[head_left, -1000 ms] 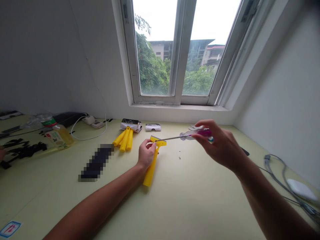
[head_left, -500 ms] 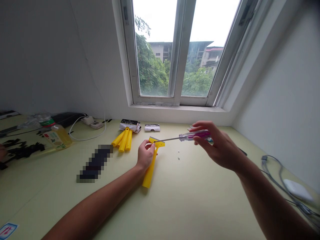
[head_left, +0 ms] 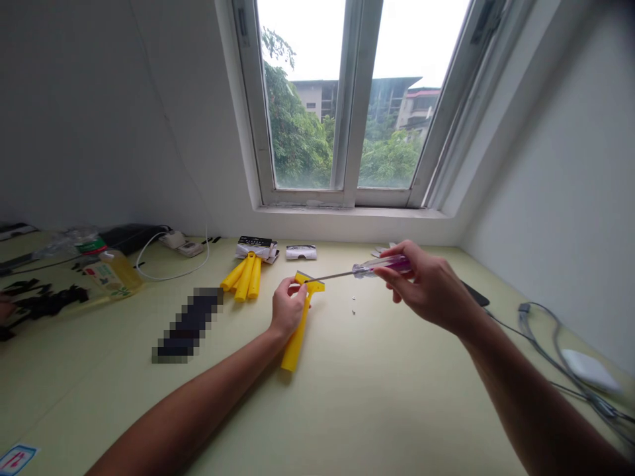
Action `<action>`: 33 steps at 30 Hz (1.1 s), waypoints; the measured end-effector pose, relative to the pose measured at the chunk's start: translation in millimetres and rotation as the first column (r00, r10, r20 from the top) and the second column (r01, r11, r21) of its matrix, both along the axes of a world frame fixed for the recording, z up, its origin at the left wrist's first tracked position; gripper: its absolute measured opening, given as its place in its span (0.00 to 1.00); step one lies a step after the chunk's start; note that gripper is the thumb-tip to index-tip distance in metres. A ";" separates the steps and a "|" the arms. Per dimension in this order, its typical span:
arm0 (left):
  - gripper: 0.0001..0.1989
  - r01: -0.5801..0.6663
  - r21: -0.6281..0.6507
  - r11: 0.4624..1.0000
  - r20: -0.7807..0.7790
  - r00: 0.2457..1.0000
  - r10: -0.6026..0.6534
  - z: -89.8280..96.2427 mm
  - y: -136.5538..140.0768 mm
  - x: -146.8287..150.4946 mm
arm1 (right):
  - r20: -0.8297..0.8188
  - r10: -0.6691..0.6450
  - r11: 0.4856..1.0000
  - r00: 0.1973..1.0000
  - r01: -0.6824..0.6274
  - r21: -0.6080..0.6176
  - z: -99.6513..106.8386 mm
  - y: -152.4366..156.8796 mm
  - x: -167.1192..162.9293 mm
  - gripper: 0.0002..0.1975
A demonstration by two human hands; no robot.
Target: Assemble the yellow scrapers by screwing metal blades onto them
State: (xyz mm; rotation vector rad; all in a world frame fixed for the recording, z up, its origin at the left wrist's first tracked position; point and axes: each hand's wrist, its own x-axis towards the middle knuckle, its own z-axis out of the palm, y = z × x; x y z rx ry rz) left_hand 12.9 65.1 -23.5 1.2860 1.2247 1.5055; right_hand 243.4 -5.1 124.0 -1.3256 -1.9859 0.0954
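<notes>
My left hand (head_left: 288,307) grips a yellow scraper (head_left: 296,338) near its head, with the long handle slanting down toward me. In my right hand (head_left: 421,281) is a screwdriver (head_left: 370,269) with a clear and purple handle, held between thumb and fingers. Its metal shaft runs left, and the tip meets the scraper head beside my left thumb. Whether the tip sits in a screw is too small to tell. On the table, right of the scraper, lie two tiny screws (head_left: 354,311).
Several yellow scrapers (head_left: 243,281) with black card packaging lie at the back left, beside a small white packet (head_left: 301,252). A pixelated dark object (head_left: 188,325) and a drink bottle (head_left: 113,270) are farther left. Grey cables (head_left: 550,340) and a white case (head_left: 590,370) lie at right.
My right hand has shifted slightly left and its fingers have closed more around the screwdriver handle. The screwdriver tip stays at the scraper head, and my left hand keeps its grip.
</notes>
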 end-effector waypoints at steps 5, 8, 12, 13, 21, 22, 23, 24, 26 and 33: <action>0.14 -0.038 0.102 0.994 -0.007 0.999 0.039 2.0 -1.1 0.3 | -0.116 -0.080 0.993 0.990 0.070 -0.091 1.8 -2.7 -5.7 0.17; 0.13 -0.050 0.113 0.992 0.003 0.999 0.050 3.5 -0.7 2.1 | -0.179 -0.065 0.992 0.982 0.045 -0.114 2.7 -0.7 -3.3 0.19; 0.13 -0.023 0.075 0.997 0.024 0.999 0.022 3.9 -0.1 3.2 | -0.175 -0.039 0.999 0.984 0.040 0.000 0.6 -1.6 -4.4 0.17; 0.13 -0.020 0.071 0.997 0.027 0.999 0.018 3.6 -0.1 3.1 | -0.162 -0.049 0.998 0.986 0.055 0.034 -0.2 -2.6 -5.8 0.16; 0.09 -0.068 0.107 0.992 -0.004 0.998 0.069 1.8 -1.2 0.4 | -0.004 -0.123 0.978 0.992 0.122 0.170 -5.2 -1.5 -9.1 0.18; 0.09 -0.070 0.110 0.991 -0.012 0.997 0.072 1.5 -1.1 0.0 | -0.010 -0.135 0.976 0.991 0.135 0.168 -5.1 -1.0 -9.0 0.19; 0.09 -0.072 0.111 0.991 -0.018 0.997 0.074 1.1 -0.9 -0.2 | -0.018 -0.151 0.974 0.988 0.152 0.166 -4.7 -0.6 -9.3 0.20; 0.09 -0.072 0.109 0.991 -0.024 0.997 0.075 0.7 -0.5 -0.4 | -0.027 -0.167 0.972 0.986 0.170 0.163 -4.3 -0.3 -10.0 0.21; 0.09 -0.071 0.100 0.992 -0.030 0.997 0.074 0.0 0.6 0.1 | -0.048 -0.186 0.967 0.981 0.192 0.166 -3.4 0.0 -12.9 0.21; 0.12 -0.004 0.042 0.999 0.008 1.000 0.003 -1.8 3.7 4.4 | -0.048 -0.214 0.899 0.976 0.216 0.382 3.7 -22.4 -13.4 0.15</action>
